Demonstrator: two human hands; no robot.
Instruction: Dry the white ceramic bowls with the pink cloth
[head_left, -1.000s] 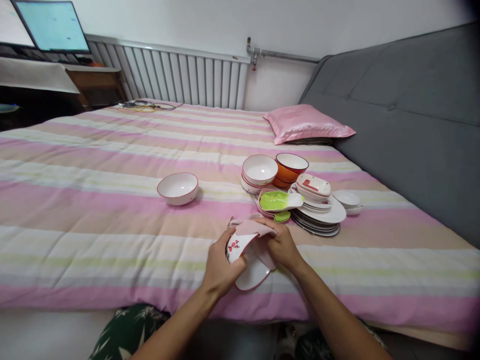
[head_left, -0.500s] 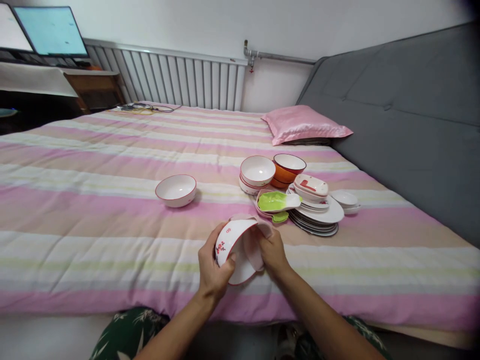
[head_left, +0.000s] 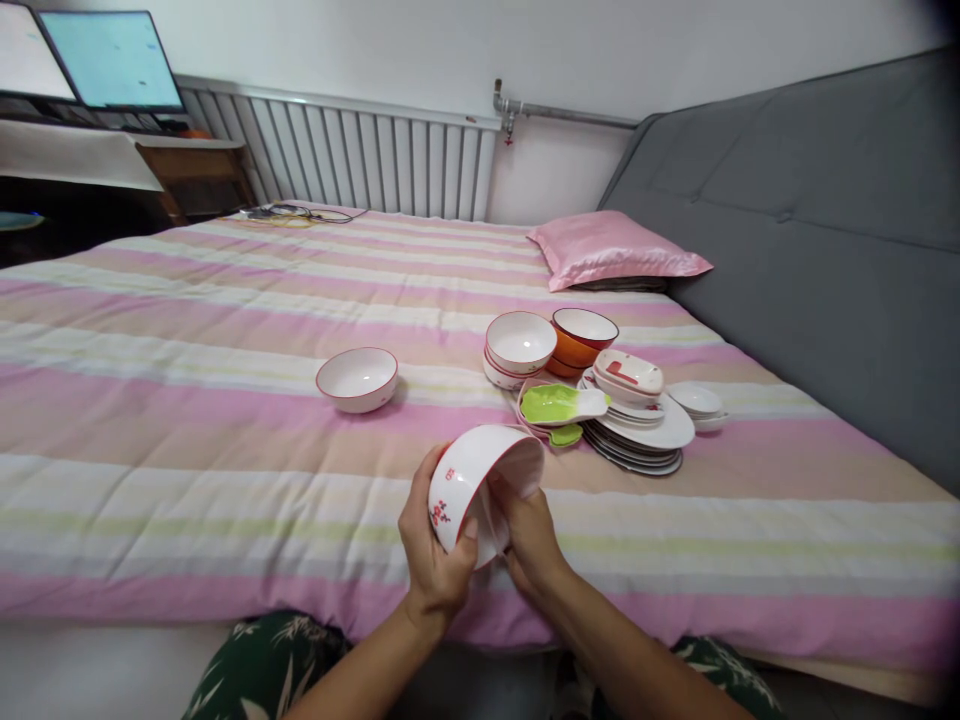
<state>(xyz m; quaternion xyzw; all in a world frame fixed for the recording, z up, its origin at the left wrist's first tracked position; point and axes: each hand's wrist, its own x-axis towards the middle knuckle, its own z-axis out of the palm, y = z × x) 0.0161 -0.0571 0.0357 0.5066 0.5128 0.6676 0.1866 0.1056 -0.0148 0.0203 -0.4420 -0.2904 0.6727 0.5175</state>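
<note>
My left hand (head_left: pixel 431 555) grips a white bowl (head_left: pixel 461 475) with a red rim and small red flowers, tilted on its side over the bed's near edge. Its opening faces right. My right hand (head_left: pixel 529 535) presses a pink cloth (head_left: pixel 517 470) inside the bowl, fingers closed on the cloth. A second white red-rimmed bowl (head_left: pixel 357 378) sits alone on the striped bedspread (head_left: pixel 187 420) to the left.
To the right lie stacked white bowls (head_left: pixel 519 347), an orange bowl (head_left: pixel 581 338), a green leaf-shaped dish (head_left: pixel 559 403), a stack of plates (head_left: pixel 637 435) and small dishes (head_left: pixel 697 402). A pink pillow (head_left: pixel 615 250), grey headboard (head_left: pixel 825 220), radiator (head_left: pixel 360 155) and monitor (head_left: pixel 109 60) stand behind.
The bowl has turned in my left hand, its flowered outside now facing me more. The cloth has gone from draped over the rim to inside the bowl, with my right hand following.
</note>
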